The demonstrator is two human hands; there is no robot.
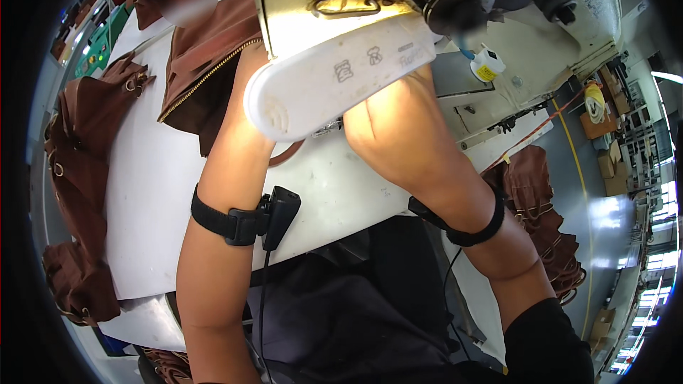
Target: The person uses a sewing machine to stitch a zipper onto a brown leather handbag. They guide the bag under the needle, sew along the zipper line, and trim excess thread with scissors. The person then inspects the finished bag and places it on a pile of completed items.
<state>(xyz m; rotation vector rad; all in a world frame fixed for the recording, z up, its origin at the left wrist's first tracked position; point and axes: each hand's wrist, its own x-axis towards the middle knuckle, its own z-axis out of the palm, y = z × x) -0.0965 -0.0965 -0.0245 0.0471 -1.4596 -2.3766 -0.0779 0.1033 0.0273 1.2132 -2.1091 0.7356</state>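
A long white lamp (334, 75) hangs in front of the lit sewing machine (295, 21) and covers much of the work spot. My left hand (254, 64) reaches up beside a brown leather bag (206, 39) with a brass zipper; its fingers are out of sight behind the lamp. Below the lamp shows the back of my right hand (388, 117), bent inward toward the machine, with its fingers hidden too. What either hand holds cannot be made out. A thin brown leather strip (287, 154) curves over the white table (327, 195) between my forearms.
Brown leather bags (82, 163) drape along the table's left edge. More brown leather pieces (544, 206) hang at the right. A white bottle with a yellow label (488, 64) stands on the machine bed. Cabled black devices (282, 213) are strapped to my forearms.
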